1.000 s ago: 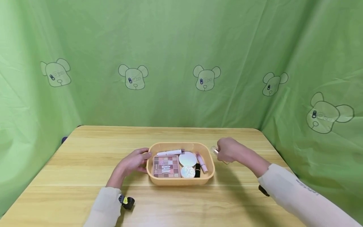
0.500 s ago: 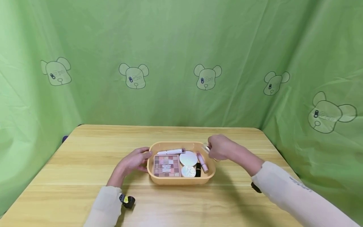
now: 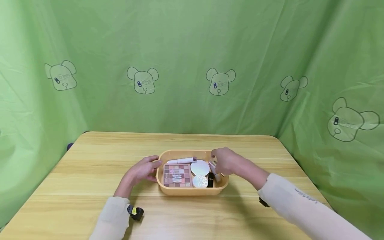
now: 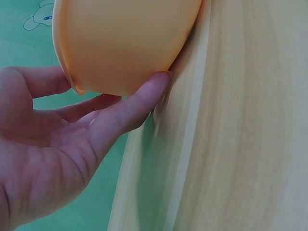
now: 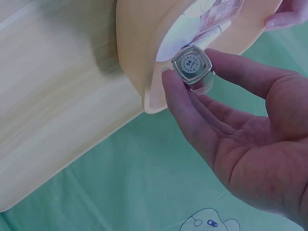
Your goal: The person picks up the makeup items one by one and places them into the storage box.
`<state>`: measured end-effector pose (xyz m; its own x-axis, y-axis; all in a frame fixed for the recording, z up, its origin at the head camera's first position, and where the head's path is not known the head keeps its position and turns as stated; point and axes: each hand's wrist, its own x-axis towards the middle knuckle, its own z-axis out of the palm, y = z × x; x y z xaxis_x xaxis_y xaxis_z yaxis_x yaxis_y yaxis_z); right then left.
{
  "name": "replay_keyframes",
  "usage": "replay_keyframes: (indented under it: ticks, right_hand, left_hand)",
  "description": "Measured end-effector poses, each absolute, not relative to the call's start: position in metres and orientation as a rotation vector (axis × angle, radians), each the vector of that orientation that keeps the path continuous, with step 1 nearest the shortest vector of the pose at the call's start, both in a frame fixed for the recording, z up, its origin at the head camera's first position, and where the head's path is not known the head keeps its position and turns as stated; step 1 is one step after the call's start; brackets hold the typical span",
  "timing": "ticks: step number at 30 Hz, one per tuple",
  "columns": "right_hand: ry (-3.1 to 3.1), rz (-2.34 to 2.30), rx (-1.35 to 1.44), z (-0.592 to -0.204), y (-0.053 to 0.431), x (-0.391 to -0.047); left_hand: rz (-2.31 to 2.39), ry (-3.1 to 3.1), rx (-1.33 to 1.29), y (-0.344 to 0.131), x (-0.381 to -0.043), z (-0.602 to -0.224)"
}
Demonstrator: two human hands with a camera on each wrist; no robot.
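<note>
A yellow-orange plastic basket (image 3: 192,191) holds several makeup items. My left hand (image 3: 146,169) holds its left end, with one fingertip at the rim and another low on the outer wall in the left wrist view. My right hand (image 3: 226,161) is over the basket's right end and pinches a lipstick (image 5: 192,65) between thumb and fingers; its square end bears a "04" label. Inside lie an eyeshadow palette (image 3: 177,175), a white tube (image 3: 181,160), two round compacts, the larger (image 3: 200,167) behind the smaller (image 3: 200,181), a black tube (image 3: 210,180) and a pink tube (image 3: 216,176), partly covered by my right hand.
The basket stands on a wood-grain table (image 3: 120,150). Green curtains (image 3: 180,110) printed with bear heads hang behind and at both sides. A black wrist camera (image 3: 137,213) sits at my left cuff.
My right hand has moved left with the lipstick, from beside the basket to over and into its right end. My left hand keeps its place on the left end.
</note>
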<state>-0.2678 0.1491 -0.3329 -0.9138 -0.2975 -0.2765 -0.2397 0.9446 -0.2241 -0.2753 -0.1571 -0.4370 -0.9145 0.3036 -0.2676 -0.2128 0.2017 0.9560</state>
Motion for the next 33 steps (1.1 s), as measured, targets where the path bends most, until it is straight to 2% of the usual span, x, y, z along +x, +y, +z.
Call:
replay_keyframes:
  ticks: [33]
  right_hand:
    - [2.782, -0.285, -0.433, -0.369, 0.133, -0.269]
  left_hand:
    - [1.760, 2.067, 0.142, -0.158, -0.275, -0.437]
